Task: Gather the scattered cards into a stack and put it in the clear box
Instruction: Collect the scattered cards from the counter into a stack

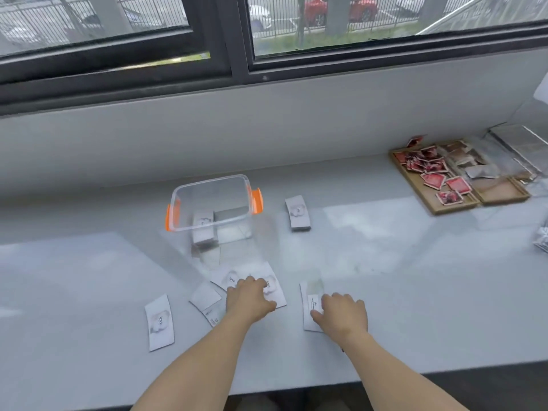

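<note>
Several white cards with a grey cloud print lie loose on the grey table. My left hand (249, 299) rests palm down on two overlapping cards (229, 277), fingers apart. My right hand (344, 314) presses on a single card (310, 298) to the right. Another card (159, 321) lies alone at the left, and two more cards (205, 296) overlap beside my left wrist. The clear box (212, 189) with orange handles stands behind them, holding a small stack of cards (203, 229). A second stack (297, 213) sits right of the box.
A wooden tray (436, 207) with red and grey packets lies at the far right. Shiny foil packets (516, 143) sit behind it and another at the right edge. A window sill and wall run along the back. The table's front edge is near my elbows.
</note>
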